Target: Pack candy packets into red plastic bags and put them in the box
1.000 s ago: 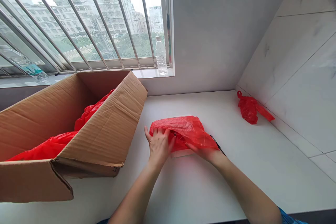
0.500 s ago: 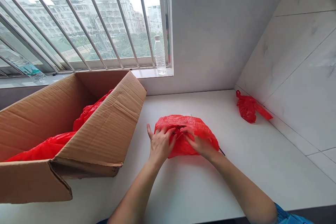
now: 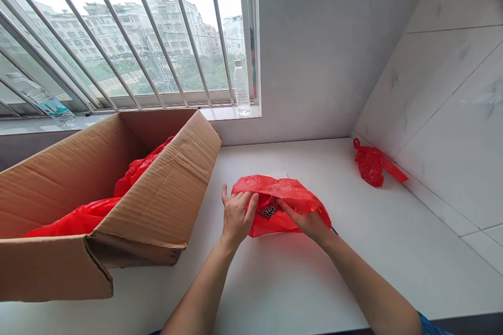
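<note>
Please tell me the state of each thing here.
Box, open, red plastic inside
Middle bag, mouth open, wrinkled
Corner bag, bunched up
Right bottle, upright, capped
Left bottle, tilted or upright unclear
Window, barred
Left hand, on middle bag
Right hand, partly inside it

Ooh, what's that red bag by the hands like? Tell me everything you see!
The red bag looks like thin, shiny, crinkly plastic, a bit see-through. It lies low and rumpled on the white table. Its near side gapes, showing black-and-white lettering; what that's printed on is unclear. The left hand touches its left side; the right hand is partly under its right side.
</note>
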A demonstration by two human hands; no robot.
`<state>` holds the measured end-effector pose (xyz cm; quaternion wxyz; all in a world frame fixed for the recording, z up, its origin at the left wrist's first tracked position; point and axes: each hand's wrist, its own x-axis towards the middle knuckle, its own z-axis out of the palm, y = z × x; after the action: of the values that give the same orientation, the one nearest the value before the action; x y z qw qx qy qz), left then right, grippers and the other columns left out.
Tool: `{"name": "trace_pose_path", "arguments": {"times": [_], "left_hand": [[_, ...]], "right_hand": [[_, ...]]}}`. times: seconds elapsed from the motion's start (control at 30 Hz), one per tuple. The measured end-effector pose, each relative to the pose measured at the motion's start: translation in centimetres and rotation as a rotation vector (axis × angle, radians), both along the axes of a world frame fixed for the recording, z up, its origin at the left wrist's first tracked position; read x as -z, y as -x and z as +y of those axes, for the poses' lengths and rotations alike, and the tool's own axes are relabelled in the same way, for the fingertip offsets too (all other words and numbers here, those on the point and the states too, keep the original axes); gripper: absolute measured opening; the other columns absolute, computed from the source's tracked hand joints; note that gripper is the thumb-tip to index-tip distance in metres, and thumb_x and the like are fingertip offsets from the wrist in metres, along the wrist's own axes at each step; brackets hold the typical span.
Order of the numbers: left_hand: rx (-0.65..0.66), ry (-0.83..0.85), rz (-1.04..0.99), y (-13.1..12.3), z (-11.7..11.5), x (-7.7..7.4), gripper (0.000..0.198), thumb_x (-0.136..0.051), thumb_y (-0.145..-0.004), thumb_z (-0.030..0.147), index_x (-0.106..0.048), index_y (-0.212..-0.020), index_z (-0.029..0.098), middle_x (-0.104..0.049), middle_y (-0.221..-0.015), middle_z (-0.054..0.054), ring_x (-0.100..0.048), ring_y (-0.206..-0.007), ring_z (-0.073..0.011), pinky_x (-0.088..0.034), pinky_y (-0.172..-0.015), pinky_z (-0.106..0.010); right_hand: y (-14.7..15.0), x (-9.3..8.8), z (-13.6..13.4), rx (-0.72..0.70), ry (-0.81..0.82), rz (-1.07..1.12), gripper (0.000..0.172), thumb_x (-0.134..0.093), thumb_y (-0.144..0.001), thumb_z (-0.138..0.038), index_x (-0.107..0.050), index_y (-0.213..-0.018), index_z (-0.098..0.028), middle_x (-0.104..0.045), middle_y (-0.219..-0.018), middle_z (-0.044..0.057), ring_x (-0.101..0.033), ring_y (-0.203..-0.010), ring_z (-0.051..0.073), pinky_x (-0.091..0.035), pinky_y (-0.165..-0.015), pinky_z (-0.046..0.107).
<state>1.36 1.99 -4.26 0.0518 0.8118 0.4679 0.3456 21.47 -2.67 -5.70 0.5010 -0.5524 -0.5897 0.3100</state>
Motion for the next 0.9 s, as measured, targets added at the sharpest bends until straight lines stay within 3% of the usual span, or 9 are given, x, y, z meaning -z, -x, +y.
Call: {"name": "trace_pose_path", "arguments": {"times": [0.13, 0.27, 0.43, 0.57, 0.67, 0.77, 0.9], "left_hand": [[0.191, 0.08, -0.065, -0.1, -0.3, -0.5, 0.029, -0.044, -0.1, 0.034, -0.067, -0.084, 0.024, -0.072, -0.084, 0.005, -0.067, -0.086, -0.0147, 0.003, -0.123, -0.054], [0.231, 0.073, -0.062, -0.3, -0.1, -0.3, 0.028, -0.054, -0.097, 0.035, -0.065, -0.075, 0.023, -0.072, -0.078, 0.005, -0.067, -0.088, -0.014, -0.002, -0.124, -0.05], [0.31, 0.001, -0.014, -0.3, 0.4, 0.2, 0.033, -0.056, -0.096, 0.035, -0.059, -0.067, 0.022, -0.067, -0.065, 0.005, -0.067, -0.09, -0.0157, -0.004, -0.123, -0.051], [0.278, -0.001, -0.036, -0.3, 0.4, 0.2, 0.035, -0.053, -0.098, 0.035, -0.057, -0.067, 0.021, -0.068, -0.068, 0.006, -0.067, -0.09, -0.0149, -0.002, -0.124, -0.049], [0.245, 0.015, -0.051, -0.2, 0.2, -0.1, 0.037, -0.044, -0.101, 0.032, -0.058, -0.069, 0.021, -0.069, -0.072, 0.006, -0.066, -0.087, -0.0139, 0.0, -0.124, -0.05], [0.251, 0.018, -0.03, -0.1, -0.1, -0.4, 0.03, -0.047, -0.1, 0.033, -0.06, -0.075, 0.023, -0.069, -0.074, 0.006, -0.066, -0.088, -0.0147, 0.004, -0.123, -0.052], [0.182, -0.017, -0.04, -0.2, -0.1, -0.4, 0.025, -0.046, -0.1, 0.03, -0.059, -0.079, 0.022, -0.069, -0.079, 0.004, -0.064, -0.08, -0.0126, -0.004, -0.124, -0.051]], "right_hand": [[-0.4, -0.4, 0.0, -0.023, 0.084, 0.184, 0.025, -0.061, -0.089, -0.051, -0.073, -0.089, -0.029, -0.075, -0.082, 0.002, -0.072, -0.077, 0.023, -0.06, -0.073, 0.037], [-0.4, -0.7, 0.0, -0.015, 0.153, 0.232, 0.026, -0.063, -0.087, -0.053, -0.072, -0.082, -0.029, -0.075, -0.083, 0.002, -0.071, -0.08, 0.024, -0.059, -0.077, 0.038], [-0.5, -1.4, -0.3, -0.199, 0.327, 0.209, 0.028, -0.064, -0.085, -0.058, -0.071, -0.085, -0.031, -0.074, -0.084, 0.0, -0.069, -0.085, 0.025, -0.056, -0.082, 0.04], [-0.4, -1.8, -0.4, -0.21, 0.359, 0.267, 0.03, -0.065, -0.083, -0.06, -0.073, -0.087, -0.031, -0.074, -0.088, 0.0, -0.069, -0.089, 0.025, -0.055, -0.085, 0.04], [-0.1, -1.8, -0.4, -0.127, 0.335, 0.327, 0.034, -0.065, -0.083, -0.062, -0.073, -0.082, -0.029, -0.074, -0.085, 0.002, -0.069, -0.086, 0.025, -0.056, -0.084, 0.04], [0.1, -1.6, -0.5, -0.069, 0.327, 0.348, 0.038, -0.059, -0.085, -0.064, -0.074, -0.086, -0.029, -0.075, -0.085, 0.003, -0.07, -0.086, 0.025, -0.056, -0.086, 0.041], [-0.2, -1.1, -0.6, -0.11, 0.265, 0.272, 0.034, -0.062, -0.085, -0.061, -0.075, -0.098, -0.032, -0.077, -0.099, 0.003, -0.071, -0.095, 0.027, -0.058, -0.086, 0.044]]}}
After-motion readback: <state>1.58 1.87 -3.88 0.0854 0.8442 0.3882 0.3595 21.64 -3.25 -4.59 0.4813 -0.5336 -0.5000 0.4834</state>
